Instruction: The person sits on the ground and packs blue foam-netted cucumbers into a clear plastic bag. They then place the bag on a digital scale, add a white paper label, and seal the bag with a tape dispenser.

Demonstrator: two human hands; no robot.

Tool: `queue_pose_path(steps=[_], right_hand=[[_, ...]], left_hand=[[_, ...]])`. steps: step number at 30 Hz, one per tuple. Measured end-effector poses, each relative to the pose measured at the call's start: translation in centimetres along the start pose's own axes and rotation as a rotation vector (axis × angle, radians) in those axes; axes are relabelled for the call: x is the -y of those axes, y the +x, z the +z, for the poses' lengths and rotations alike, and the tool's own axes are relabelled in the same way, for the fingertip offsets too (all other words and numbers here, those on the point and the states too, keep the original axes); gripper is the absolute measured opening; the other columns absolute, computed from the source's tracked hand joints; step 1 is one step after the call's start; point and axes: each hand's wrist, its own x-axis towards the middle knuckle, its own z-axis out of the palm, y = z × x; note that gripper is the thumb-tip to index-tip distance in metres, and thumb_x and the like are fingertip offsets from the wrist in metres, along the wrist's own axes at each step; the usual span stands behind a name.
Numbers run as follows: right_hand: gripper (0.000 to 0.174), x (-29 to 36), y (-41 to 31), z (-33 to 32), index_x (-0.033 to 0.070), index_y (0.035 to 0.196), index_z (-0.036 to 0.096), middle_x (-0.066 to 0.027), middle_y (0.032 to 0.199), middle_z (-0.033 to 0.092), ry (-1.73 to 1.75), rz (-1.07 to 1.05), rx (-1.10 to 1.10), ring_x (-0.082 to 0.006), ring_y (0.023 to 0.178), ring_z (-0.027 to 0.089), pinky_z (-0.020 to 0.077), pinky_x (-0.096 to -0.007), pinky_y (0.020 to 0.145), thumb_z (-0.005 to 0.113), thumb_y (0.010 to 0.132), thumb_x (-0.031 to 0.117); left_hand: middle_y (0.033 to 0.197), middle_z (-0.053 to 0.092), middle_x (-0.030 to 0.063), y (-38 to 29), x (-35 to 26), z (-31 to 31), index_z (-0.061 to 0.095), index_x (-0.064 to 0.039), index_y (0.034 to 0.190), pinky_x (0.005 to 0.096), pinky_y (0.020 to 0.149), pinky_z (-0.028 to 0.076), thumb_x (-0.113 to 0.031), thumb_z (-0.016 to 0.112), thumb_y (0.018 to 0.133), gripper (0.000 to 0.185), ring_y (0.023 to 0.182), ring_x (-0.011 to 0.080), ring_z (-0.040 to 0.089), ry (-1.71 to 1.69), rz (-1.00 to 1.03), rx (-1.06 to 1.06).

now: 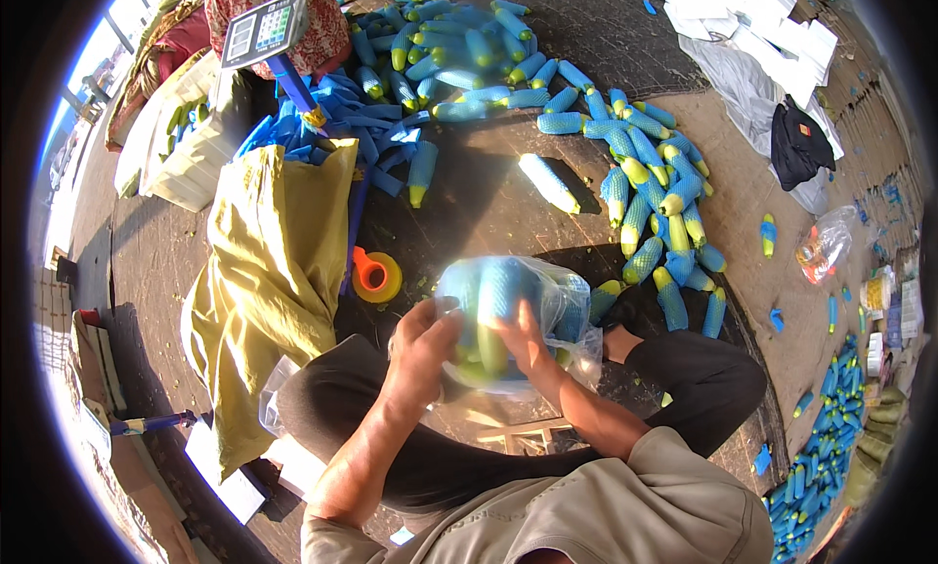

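Observation:
In front of me, between my crossed legs, is a clear plastic bag (564, 278) with several zucchini-like vegetables (498, 293) inside, wrapped in blue foam net sleeves. My left hand (429, 344) grips the bundle's left side, thumb and fingers bent at its edge. Against its right face lies my right hand (524, 340), its fingers along the sleeved vegetables. Motion blurs the lower part of the bundle. Just left of it, a yellow tape roll with an orange core (377, 275) rests on the dark floor mat.
Sleeved vegetables (645, 176) curve from the far pile round to my right knee; one (548, 183) lies alone. At left stand a yellow sack (286, 234), a scale display (264, 29) and a white crate (190, 154). Behind the display sits another person (322, 22). More vegetables (821, 454) lie far right.

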Motion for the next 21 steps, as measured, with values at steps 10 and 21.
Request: queue_pose_path(steps=[10, 21], right_hand=[[0.058, 0.5, -6.9, -1.4, -0.001, 0.141, 0.055, -0.0167, 0.126, 0.069, 0.209, 0.179, 0.084, -0.0257, 0.106, 0.07, 0.0582, -0.0372, 0.091, 0.08, 0.09, 0.014], [0.072, -5.9, 3.2, 0.9, -0.009, 0.149, 0.044, -0.0223, 0.139, 0.058, -0.357, -0.263, 0.01, -0.0305, 0.123, 0.062, 0.0523, -0.0437, 0.105, 0.08, 0.096, 0.023]], left_hand=[[0.083, 0.058, -0.0007, 0.0, 0.1, -0.5, 0.063, 0.005, 0.12, 0.0243, 0.061, 0.047, -0.019, 0.066, 0.1, 0.032, 0.061, 0.0041, 0.045, -0.035, -0.043, 0.019], [0.078, 0.056, -0.0018, -0.6, -1.1, 0.2, 0.065, 0.003, 0.109, 0.0242, 0.06, 0.046, -0.021, 0.066, 0.099, 0.026, 0.061, 0.005, 0.046, 0.017, -0.051, 0.006]])
